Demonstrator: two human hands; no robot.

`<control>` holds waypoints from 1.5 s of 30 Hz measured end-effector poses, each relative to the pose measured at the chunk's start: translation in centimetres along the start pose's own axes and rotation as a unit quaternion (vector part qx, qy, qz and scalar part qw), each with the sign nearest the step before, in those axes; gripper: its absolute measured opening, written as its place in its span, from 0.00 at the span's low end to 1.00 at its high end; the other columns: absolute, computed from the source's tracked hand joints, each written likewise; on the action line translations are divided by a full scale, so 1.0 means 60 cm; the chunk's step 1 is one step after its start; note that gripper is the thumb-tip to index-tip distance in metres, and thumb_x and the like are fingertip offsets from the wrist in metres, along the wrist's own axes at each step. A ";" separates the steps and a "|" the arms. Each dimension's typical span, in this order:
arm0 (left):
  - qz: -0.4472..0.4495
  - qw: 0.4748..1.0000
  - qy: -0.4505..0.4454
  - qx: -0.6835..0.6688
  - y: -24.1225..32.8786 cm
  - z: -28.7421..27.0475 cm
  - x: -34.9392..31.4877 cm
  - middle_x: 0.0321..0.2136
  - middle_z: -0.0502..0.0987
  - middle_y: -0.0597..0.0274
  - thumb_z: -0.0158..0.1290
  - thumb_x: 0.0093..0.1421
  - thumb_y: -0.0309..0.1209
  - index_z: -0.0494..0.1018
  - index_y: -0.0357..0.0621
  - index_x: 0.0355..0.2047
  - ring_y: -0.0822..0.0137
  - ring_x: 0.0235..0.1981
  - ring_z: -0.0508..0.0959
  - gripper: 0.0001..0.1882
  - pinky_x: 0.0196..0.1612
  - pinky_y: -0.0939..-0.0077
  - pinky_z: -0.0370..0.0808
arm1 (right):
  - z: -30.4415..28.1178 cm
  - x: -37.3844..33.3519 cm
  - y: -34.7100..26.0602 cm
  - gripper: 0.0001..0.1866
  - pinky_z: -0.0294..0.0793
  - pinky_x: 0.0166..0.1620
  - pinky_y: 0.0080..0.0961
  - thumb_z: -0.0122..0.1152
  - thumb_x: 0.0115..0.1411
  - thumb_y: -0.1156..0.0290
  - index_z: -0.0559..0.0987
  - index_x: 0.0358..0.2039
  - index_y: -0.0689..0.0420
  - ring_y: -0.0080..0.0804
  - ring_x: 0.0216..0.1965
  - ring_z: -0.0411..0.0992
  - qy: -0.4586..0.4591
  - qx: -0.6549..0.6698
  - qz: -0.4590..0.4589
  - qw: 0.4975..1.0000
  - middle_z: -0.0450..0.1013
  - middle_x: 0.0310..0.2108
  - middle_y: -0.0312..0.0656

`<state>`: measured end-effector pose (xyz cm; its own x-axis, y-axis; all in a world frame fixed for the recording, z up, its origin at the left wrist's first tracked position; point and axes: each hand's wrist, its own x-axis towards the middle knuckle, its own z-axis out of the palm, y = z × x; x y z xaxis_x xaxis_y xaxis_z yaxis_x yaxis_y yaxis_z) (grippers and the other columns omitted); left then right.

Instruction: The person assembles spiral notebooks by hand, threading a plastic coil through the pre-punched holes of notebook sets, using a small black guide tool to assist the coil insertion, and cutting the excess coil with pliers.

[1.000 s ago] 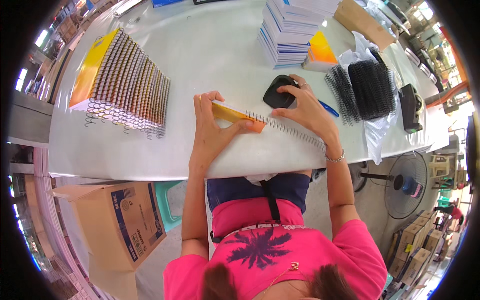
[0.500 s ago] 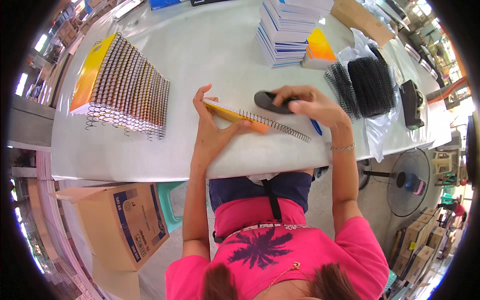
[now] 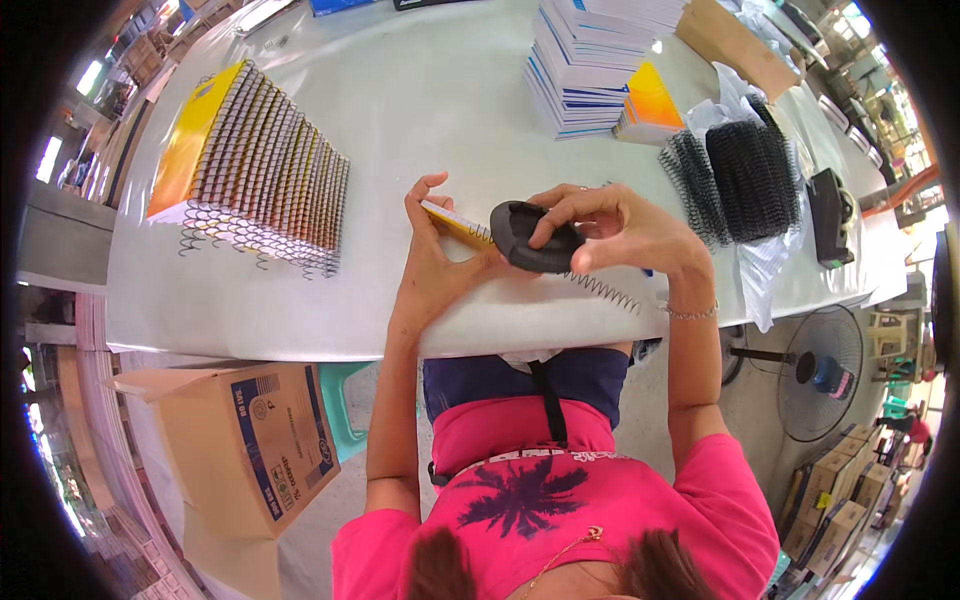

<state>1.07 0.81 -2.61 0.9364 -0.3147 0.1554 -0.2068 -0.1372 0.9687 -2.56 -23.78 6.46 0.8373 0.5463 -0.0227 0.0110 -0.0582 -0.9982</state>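
Thumb and fingers of my left grip (image 3: 435, 275) are clamped on the small yellow-orange notebook (image 3: 457, 230), which I hold slanted at the middle of the near part of the tabletop (image 3: 240, 320). A thin wire coil (image 3: 605, 290) runs along the notebook's edge and sticks out loose past its right end. Closed around a rounded black tool (image 3: 512, 240), my right grip (image 3: 635, 230) has it over the right part of the notebook, hiding that stretch; whether the two touch, I cannot tell. Well to the left of the notebook stands a block of coil-bound books (image 3: 270, 170). Beyond the notebook and to its right rises a tall stack of white books (image 3: 590, 75), with a yellow-orange booklet (image 3: 652, 95) just beside it. Farther right of the notebook lies a heap of black coils (image 3: 752, 180) on crumpled white wrapping (image 3: 755, 285).
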 end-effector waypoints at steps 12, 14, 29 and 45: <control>-0.009 1.000 -0.011 -0.004 0.016 0.005 -0.002 0.46 0.60 0.52 0.75 0.41 0.36 0.49 0.49 0.63 0.59 0.50 0.67 0.56 0.56 0.66 0.67 | -0.015 0.037 0.033 0.23 0.67 0.53 0.23 0.70 0.56 0.57 0.82 0.43 0.63 0.25 0.48 0.70 0.087 -0.063 0.082 0.991 0.75 0.46 0.42; -0.008 1.000 -0.011 -0.011 0.017 0.003 0.003 0.47 0.60 0.52 0.75 0.41 0.38 0.49 0.48 0.63 0.59 0.50 0.67 0.56 0.56 0.65 0.67 | -0.015 0.040 0.026 0.24 0.66 0.56 0.24 0.70 0.56 0.55 0.81 0.43 0.65 0.28 0.50 0.70 0.076 -0.025 0.073 0.994 0.74 0.48 0.43; -0.009 1.000 -0.009 -0.011 0.032 0.005 -0.003 0.48 0.63 0.50 0.73 0.46 0.37 0.51 0.46 0.60 0.60 0.50 0.68 0.49 0.55 0.69 0.67 | -0.002 0.063 0.038 0.23 0.70 0.48 0.26 0.71 0.54 0.60 0.80 0.46 0.62 0.32 0.42 0.73 0.194 -0.173 0.026 0.965 0.76 0.42 0.43; 0.001 0.989 0.097 -0.111 0.039 0.034 -0.020 0.35 0.71 0.70 0.52 0.69 0.34 0.70 0.42 0.46 0.80 0.38 0.69 0.11 0.45 0.85 0.67 | 0.043 -0.093 0.099 0.28 0.61 0.60 0.42 0.67 0.53 0.70 0.74 0.56 0.51 0.47 0.55 0.64 0.511 -0.433 0.060 0.740 0.67 0.49 0.48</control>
<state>-1.14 -1.04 -0.90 0.9773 -0.1264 0.1702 -0.1609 0.0799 0.9837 -8.55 -25.00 0.50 0.8322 -0.3976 0.3864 -0.1216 -0.8109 -0.5724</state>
